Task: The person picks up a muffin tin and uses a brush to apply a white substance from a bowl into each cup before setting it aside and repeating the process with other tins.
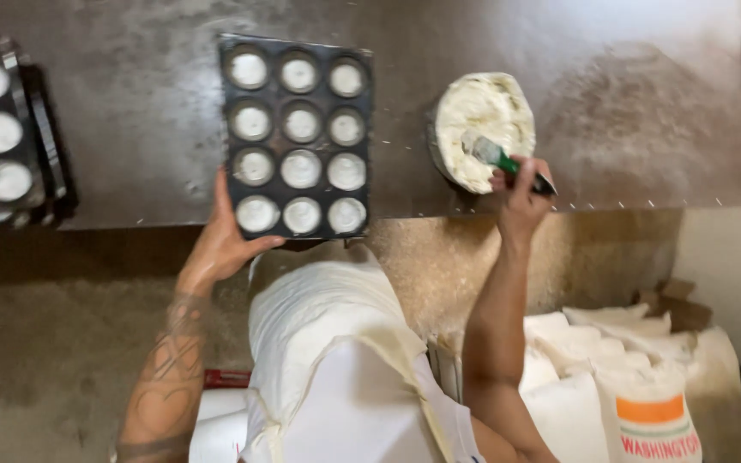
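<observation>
A dark metal twelve-cup muffin tray (pixel 296 135) sits on the brown worktop (pixel 147 111), its near-left edge gripped by the left hand (pixel 223 244). The right hand (pixel 518 195) clasps a green-handled scoop (pixel 497 157), seemingly dipped into the round bowl of pale batter (pixel 478 120).

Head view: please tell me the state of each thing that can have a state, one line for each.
Muffin tray: flat on the table, all twelve cups coated white.
Round bowl: full of white paste.
Green-handled brush: tip in the bowl.
Left hand: gripping the tray's near-left edge.
Right hand: fingers closed on the brush handle.
Second tray: far left, cups coated white.
Sacks: on the floor.
</observation>
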